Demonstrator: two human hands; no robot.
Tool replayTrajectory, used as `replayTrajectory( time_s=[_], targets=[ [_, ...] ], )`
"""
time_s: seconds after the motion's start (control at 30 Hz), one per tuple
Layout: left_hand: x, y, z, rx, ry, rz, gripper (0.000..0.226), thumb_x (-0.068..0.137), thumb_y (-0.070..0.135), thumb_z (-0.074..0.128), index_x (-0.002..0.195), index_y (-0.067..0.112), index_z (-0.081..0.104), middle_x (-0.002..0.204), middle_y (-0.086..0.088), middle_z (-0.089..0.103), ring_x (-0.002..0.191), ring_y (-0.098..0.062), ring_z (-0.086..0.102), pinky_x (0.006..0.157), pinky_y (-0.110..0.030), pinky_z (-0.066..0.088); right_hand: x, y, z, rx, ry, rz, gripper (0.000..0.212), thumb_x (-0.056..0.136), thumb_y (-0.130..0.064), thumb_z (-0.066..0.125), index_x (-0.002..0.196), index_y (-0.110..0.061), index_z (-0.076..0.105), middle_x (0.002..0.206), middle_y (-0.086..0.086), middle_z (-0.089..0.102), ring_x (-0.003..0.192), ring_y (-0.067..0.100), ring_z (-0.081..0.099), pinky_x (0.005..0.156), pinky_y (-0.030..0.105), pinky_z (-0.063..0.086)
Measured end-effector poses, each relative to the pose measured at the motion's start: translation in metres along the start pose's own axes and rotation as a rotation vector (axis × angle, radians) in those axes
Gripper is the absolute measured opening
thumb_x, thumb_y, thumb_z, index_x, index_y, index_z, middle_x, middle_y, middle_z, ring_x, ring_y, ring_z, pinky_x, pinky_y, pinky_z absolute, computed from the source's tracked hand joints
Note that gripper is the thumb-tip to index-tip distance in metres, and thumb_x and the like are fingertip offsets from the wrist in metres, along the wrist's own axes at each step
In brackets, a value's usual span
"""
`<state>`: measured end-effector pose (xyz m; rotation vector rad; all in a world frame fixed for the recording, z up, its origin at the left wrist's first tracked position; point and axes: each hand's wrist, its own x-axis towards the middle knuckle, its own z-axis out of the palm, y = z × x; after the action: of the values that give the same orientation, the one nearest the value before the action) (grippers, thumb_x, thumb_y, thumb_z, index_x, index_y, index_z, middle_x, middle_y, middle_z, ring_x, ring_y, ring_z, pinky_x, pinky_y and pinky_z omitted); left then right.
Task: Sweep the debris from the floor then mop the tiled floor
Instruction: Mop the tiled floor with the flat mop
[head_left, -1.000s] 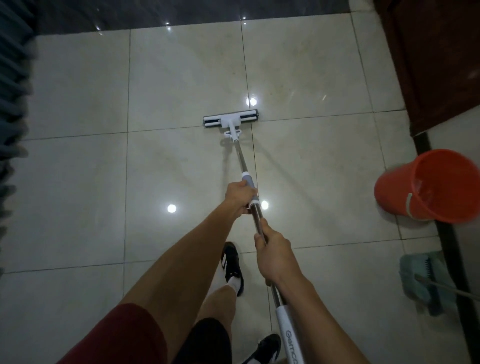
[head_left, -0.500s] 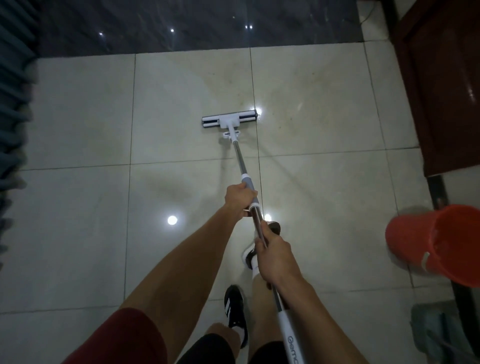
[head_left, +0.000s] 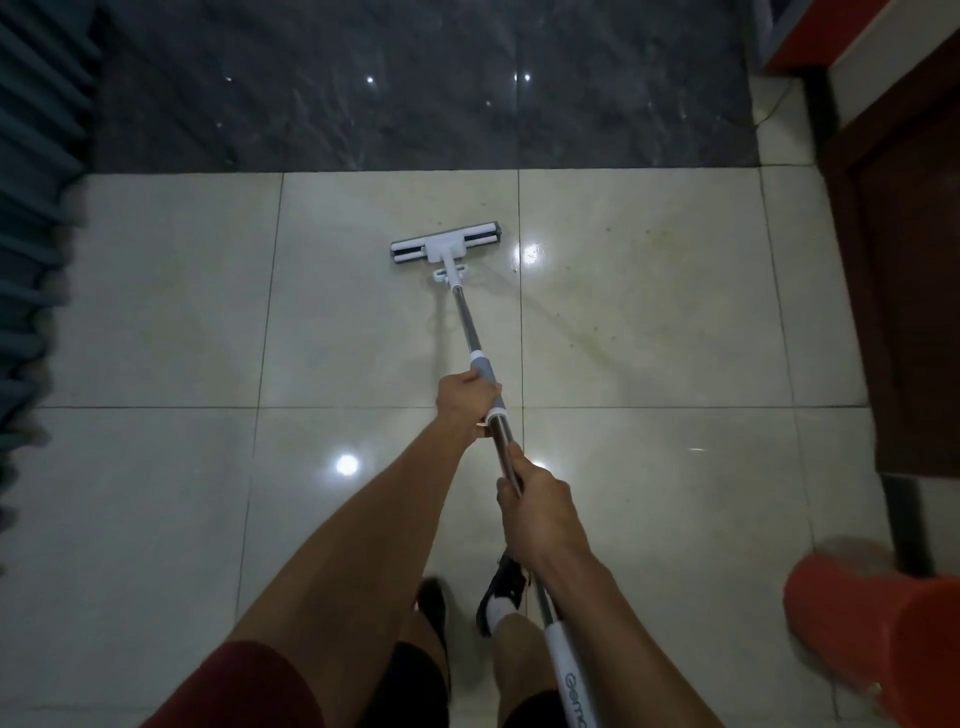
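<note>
- Centre of frame, on the pale tiled floor (head_left: 156, 322): mop (head_left: 470, 332), long axis running from the lower right up and slightly left, away from the person.
- Mop head (head_left: 445, 244) flat on the tile, white with dark rollers, set crosswise to the pole, right end tilted a little higher in the frame. It points toward the dark marble strip (head_left: 415, 104) but sits short of it, wholly on the pale tile, just left of a grout line.
- Pole: metal shaft, a grey collar partway up, a white grip sleeve at the near end.
- Writing: grey letters on the white sleeve read "Gemc…"; the rest runs out of the frame.
- Left hand (head_left: 465, 400): fingers wrapped fully round the grey collar, forward on the pole.
- Right hand (head_left: 535, 512): closed round the metal shaft, nearer the body, thumb lying along the pole.
- Hands near each other, not touching.
- Container: orange bucket (head_left: 878, 639) at the lower right, cropped by the frame and blurred; contents cannot be told.
- Dark wooden door (head_left: 904, 291) along the right edge; grey-blue slatted shutter (head_left: 36, 208) on the left, blurred.
- Tile glossy, several ceiling-light reflections; faint yellowish streaks right of the mop head.
- Below the arms: dark shoe with white sock (head_left: 501, 597), red sleeve (head_left: 244, 691).
</note>
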<state>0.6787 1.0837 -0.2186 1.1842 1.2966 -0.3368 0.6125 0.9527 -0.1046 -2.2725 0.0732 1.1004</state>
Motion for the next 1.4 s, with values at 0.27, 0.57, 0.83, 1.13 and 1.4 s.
replayTrajectory(
  time_s=[0.27,0.57,0.83,1.13,1.4],
  targets=[
    [0.080,0.122,-0.009,0.091,0.043,0.049,0.013,0.087,0.010,0.076,0.099,0.007,0.071,0.097,-0.013,0.068,0.080,-0.031,0.069,0.046,-0.032,0.054,0.103,-0.106,-0.024,-0.038,0.031,0.024,0.044,0.104,-0.019,0.046,0.147,-0.025,0.044,0.097,0.004,0.066,0.078,0.016,0.061,0.061,0.019,0.043],
    [0.182,0.258,-0.036,0.179,0.048,0.135,0.010,0.088,0.012,0.072,0.098,0.008,0.074,0.095,-0.009,0.072,0.081,-0.026,0.070,0.062,-0.036,0.062,0.216,-0.231,-0.023,-0.013,0.087,0.030,0.043,0.102,-0.018,0.049,0.145,-0.023,0.047,0.096,0.007,0.068,0.082,0.021,0.067,0.072,0.032,0.058],
    [0.240,0.332,-0.045,0.240,0.000,0.187,0.025,0.094,0.013,0.068,0.117,0.005,0.066,0.098,-0.011,0.067,0.071,-0.023,0.067,0.046,-0.032,0.055,0.289,-0.290,-0.023,0.039,0.100,-0.017,0.038,0.102,-0.021,0.046,0.140,-0.026,0.049,0.095,0.008,0.065,0.075,0.024,0.066,0.045,0.029,0.049],
    [0.198,0.288,-0.033,0.327,-0.066,0.165,0.013,0.095,0.011,0.068,0.105,0.010,0.060,0.093,-0.010,0.064,0.079,-0.027,0.068,0.050,-0.038,0.058,0.241,-0.239,-0.021,0.080,0.064,0.010,0.040,0.103,-0.020,0.044,0.143,-0.026,0.044,0.091,0.006,0.062,0.072,0.021,0.060,0.067,0.037,0.058],
    [0.111,0.159,0.008,0.407,-0.142,0.147,0.016,0.095,0.009,0.068,0.106,0.008,0.057,0.092,-0.012,0.064,0.073,-0.028,0.066,0.060,-0.044,0.061,0.140,-0.113,-0.006,0.146,0.101,0.088,0.047,0.104,-0.020,0.045,0.150,-0.026,0.037,0.102,0.009,0.067,0.077,0.017,0.062,0.064,0.026,0.050]
  ],
)
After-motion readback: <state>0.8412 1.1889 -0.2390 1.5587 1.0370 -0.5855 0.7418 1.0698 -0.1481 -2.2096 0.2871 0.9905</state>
